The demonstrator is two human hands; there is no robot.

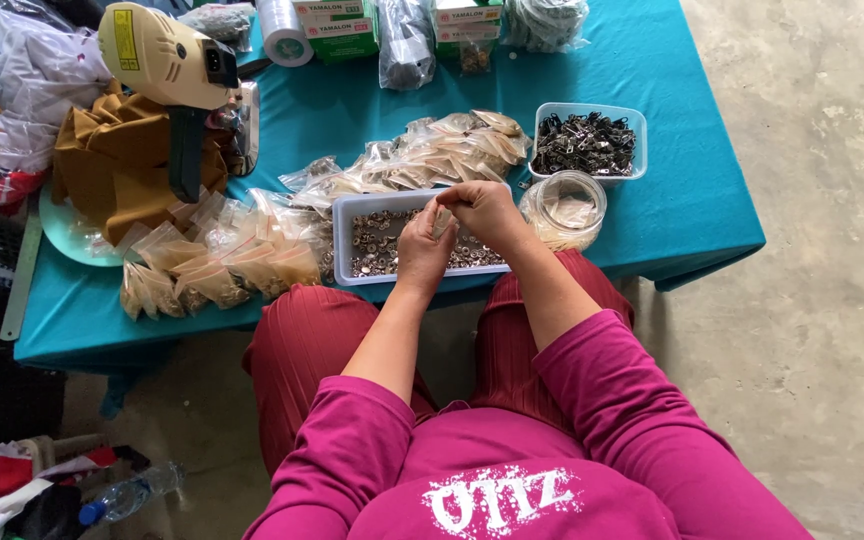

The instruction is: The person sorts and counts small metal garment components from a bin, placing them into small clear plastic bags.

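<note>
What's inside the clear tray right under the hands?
The clear tray holds a loose layer of small metal pieces. The left hand and right hand cover its middle, hiding what lies there.

A single head-worn camera looks steeply down from above the seated person, facing forward across their lap to the table (pixel 652 200). The table's near edge runs through mid-frame and its far edge is cut off at the top. It is near enough that the right corner and bare floor (pixel 822 300) show.
</note>
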